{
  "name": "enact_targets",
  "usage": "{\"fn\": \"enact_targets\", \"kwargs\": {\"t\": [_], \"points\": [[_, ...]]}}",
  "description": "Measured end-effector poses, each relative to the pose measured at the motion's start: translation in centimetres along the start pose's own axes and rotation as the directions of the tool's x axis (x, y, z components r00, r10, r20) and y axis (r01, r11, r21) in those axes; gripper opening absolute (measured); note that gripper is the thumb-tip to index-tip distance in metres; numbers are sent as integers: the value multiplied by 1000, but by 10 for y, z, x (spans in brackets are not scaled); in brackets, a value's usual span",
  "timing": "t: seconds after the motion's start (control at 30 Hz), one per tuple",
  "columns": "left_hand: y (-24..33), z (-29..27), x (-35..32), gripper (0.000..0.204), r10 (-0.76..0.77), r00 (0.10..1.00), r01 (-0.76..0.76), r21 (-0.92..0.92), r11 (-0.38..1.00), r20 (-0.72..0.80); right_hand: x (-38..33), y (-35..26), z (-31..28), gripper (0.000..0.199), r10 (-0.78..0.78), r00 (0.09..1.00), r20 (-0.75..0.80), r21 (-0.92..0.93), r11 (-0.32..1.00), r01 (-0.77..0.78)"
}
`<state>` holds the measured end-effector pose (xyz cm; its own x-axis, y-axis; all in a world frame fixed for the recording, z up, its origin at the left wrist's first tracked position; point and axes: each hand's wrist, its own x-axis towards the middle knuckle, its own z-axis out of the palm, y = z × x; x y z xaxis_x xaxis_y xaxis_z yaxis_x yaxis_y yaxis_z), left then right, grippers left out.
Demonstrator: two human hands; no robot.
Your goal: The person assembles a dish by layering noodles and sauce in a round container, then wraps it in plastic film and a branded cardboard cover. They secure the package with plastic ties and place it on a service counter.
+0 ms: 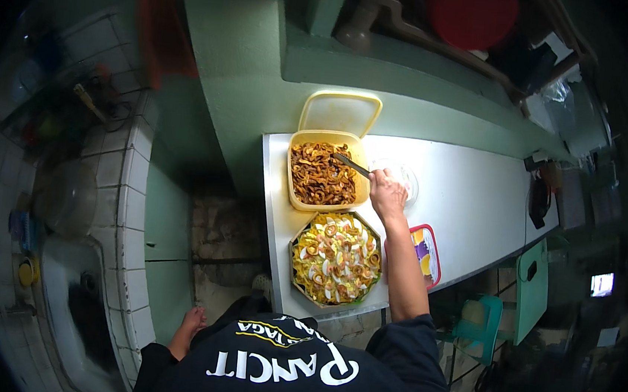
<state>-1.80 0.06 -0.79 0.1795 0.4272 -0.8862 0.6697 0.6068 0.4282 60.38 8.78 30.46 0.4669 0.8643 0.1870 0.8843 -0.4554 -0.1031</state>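
Observation:
My right hand (387, 193) is closed around the handle of dark tongs (352, 165), whose tip reaches over the brown cooked strips (319, 174). These strips fill a yellow plastic container (289, 194), its lid (341, 113) tipped back against the wall. Just nearer to me lies an octagonal tray (293, 272) of yellow noodles (335, 265), topped with egg slices, rings and bits. A clear round plastic dish or lid (409, 180) sits beside my right hand, partly hidden by it. My left hand (195, 320) hangs low by my side, apparently empty with loosely bent fingers.
The white table (470, 202) runs along a green wall (247, 63). A red-rimmed container (434, 262) stands right of my forearm. Dark items (542, 197) lie at the table's far right end. A teal chair (483, 326) is at the right, a tiled sink (72, 309) at the left.

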Motion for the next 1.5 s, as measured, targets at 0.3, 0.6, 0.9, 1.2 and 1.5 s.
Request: {"fn": "enact_targets", "kwargs": {"t": [0.3, 0.6, 0.9, 1.2, 1.5], "points": [[34, -1, 20, 30, -91, 994, 92, -24, 995, 54, -171, 14, -96, 12, 48, 999, -13, 221, 974, -44], [62, -2, 20, 31, -68, 996, 67, 11, 998, 62, -222, 12, -73, 16, 12, 1000, 18, 139, 990, -15], [55, -3, 17, 31, -60, 998, 62, -50, 997, 34, -158, 18, -104, 13, 53, 983, -176, 345, 938, 11], [26, 4, 15, 30, -69, 997, 71, -105, 992, 22, -50, 7, -29, 24, 63, 997, 41, 46, 997, -65], [26, 7, 3, 30, -114, 993, 114, -131, 985, 7, -39, 3, -22, 31, 115, 986, 121, 31, 992, -120]]}}
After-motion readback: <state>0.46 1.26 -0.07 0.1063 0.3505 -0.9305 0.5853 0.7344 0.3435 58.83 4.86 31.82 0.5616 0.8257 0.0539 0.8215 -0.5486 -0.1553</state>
